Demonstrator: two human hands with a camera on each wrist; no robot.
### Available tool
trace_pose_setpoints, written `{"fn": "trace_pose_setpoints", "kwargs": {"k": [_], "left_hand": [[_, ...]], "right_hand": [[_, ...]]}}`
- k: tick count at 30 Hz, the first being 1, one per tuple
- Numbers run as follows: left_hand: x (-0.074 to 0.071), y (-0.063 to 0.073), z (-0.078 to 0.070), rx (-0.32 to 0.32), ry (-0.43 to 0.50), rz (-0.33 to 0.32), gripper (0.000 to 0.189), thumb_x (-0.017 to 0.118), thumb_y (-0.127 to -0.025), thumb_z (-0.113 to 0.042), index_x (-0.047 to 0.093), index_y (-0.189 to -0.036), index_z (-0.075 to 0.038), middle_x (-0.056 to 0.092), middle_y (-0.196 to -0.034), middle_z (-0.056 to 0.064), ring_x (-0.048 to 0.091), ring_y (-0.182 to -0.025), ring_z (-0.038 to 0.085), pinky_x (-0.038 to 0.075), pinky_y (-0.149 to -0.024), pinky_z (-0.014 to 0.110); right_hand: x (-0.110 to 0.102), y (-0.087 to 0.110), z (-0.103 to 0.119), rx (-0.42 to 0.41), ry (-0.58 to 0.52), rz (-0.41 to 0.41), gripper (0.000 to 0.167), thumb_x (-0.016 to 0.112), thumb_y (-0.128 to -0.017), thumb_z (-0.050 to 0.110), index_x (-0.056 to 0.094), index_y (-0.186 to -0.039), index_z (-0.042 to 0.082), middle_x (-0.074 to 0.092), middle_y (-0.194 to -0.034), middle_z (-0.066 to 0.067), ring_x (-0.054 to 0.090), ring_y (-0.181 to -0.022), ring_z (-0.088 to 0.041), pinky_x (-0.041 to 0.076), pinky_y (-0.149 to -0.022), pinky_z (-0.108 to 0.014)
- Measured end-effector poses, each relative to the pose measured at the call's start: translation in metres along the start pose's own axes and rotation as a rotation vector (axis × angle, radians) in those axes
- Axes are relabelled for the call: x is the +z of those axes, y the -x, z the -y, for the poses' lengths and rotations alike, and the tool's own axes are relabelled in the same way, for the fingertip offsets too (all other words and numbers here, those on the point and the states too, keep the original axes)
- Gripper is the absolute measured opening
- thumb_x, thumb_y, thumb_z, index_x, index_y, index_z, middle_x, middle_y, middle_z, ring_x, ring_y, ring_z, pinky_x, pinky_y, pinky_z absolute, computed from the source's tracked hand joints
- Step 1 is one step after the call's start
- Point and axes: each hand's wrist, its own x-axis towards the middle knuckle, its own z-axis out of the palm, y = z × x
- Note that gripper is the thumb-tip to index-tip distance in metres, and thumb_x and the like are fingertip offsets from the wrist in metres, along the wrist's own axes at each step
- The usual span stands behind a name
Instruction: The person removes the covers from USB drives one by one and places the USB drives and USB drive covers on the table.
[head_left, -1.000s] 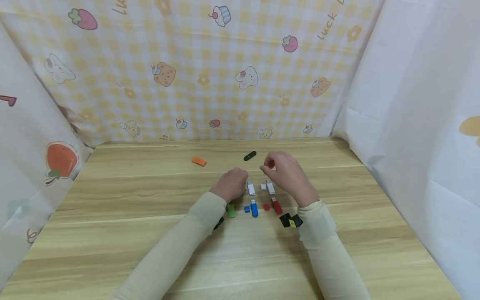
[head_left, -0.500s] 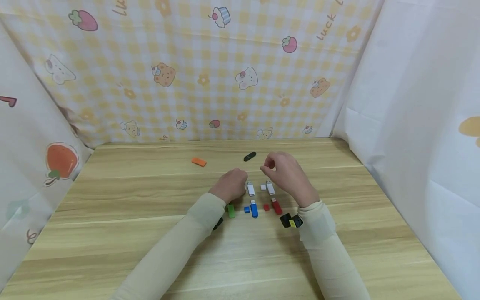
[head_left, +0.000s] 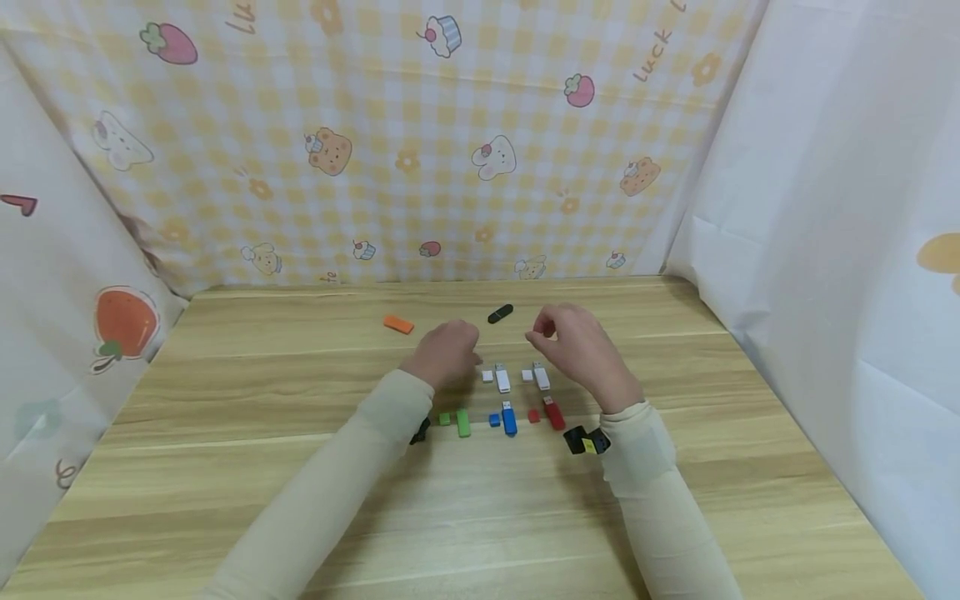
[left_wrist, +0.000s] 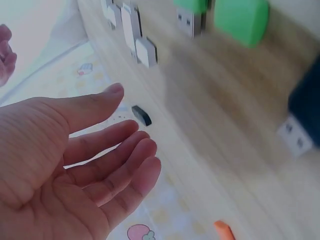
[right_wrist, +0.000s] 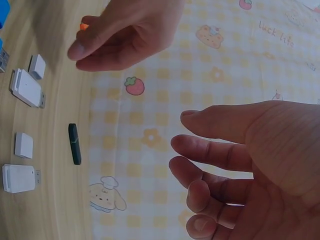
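My left hand (head_left: 444, 353) hovers just left of a small white cap (head_left: 487, 377), its fingers loosely bent and holding nothing. Beside that cap lies a white USB stick (head_left: 502, 379) with its metal plug bare. My right hand (head_left: 579, 354) is held above the table, fingers loosely curled with nothing between them, near a second white USB stick (head_left: 542, 377) and its cap (head_left: 527, 376). In front lie green (head_left: 463, 423), blue (head_left: 509, 418) and red (head_left: 553, 413) USB sticks, each with its matching cap to its left.
Behind the hands lie a black USB stick (head_left: 500, 314) and an orange one (head_left: 398, 324). In the left wrist view, a dark stick with a metal plug (left_wrist: 296, 136) shows at the right edge. A patterned cloth (head_left: 405, 200) hangs behind the wooden table (head_left: 480, 533).
My left hand has drawn back to the left, letting go of the white cap, which now shows beside its stick. The green cap has come into view. My right hand has barely moved.
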Motion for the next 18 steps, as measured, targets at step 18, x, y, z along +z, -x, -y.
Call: {"fn": "trace_pose_setpoints", "kwargs": {"k": [18], "left_hand": [[-0.018, -0.060, 0.018, -0.029, -0.007, 0.084, 0.026, 0.067, -0.108, -0.022, 0.066, -0.126, -0.003, 0.070, -0.122, 0.012, 0.065, -0.105, 0.024, 0.058, -0.095, 0.040]], "right_hand": [[0.001, -0.002, -0.008, -0.008, -0.017, 0.011, 0.012, 0.076, -0.102, 0.020, 0.074, -0.103, 0.008, 0.073, -0.102, -0.008, 0.064, -0.093, -0.025, 0.058, -0.084, -0.040]]}}
